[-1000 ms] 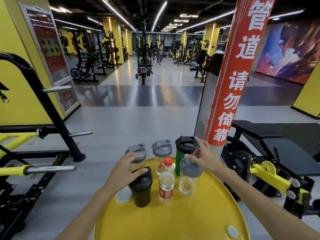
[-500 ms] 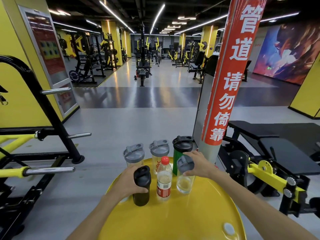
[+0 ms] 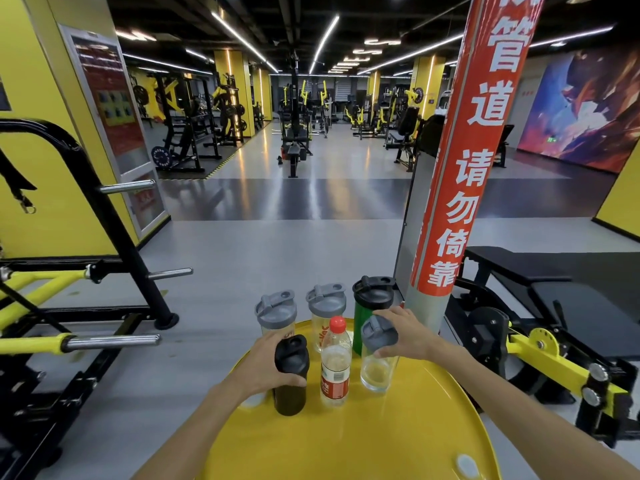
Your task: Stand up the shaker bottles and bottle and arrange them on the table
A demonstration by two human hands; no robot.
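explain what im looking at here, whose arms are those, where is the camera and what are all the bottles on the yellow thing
There is no machine here: the arms belong to a person in a gym, and the one picture comes from a wide-angle camera worn on that person's head, looking forward and down. The yellow thing is a round table.

Six containers stand upright on it. At the back are two clear shakers with grey lids and a green shaker with a black lid. In front are a dark shaker, a water bottle with a red cap and a clear shaker with a grey lid.

The left hand is wrapped around the dark shaker. The right hand grips the front clear shaker at its lid.
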